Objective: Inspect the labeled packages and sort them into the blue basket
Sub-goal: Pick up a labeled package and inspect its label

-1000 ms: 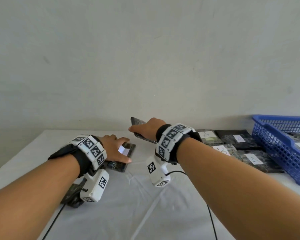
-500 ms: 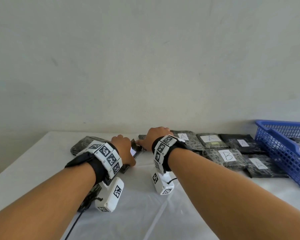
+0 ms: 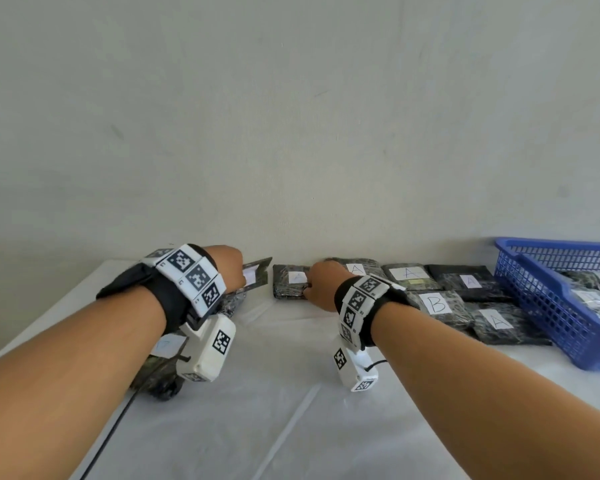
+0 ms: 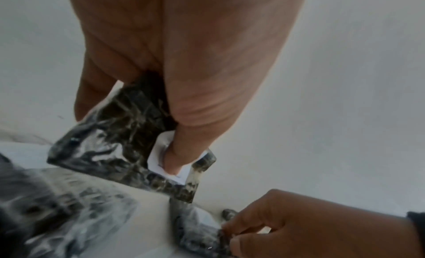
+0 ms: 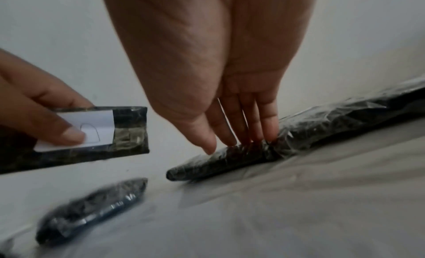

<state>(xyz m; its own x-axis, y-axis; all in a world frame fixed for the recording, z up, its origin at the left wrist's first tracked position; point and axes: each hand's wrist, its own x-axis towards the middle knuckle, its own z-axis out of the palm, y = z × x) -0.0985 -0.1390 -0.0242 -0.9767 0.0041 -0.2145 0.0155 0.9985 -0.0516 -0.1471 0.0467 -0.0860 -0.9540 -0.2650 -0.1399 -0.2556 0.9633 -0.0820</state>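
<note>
Head view: two packages in hand.
Left hand pinches lifted package, label readable; right hand fingers straight, together, steadying table package.

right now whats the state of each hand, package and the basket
left hand: pinching a package, thumb on its label
held package: lifted off the table, tilted
right hand: straight fingers on a package lying flat
that package: on the table
blue basket: holds packages
</note>
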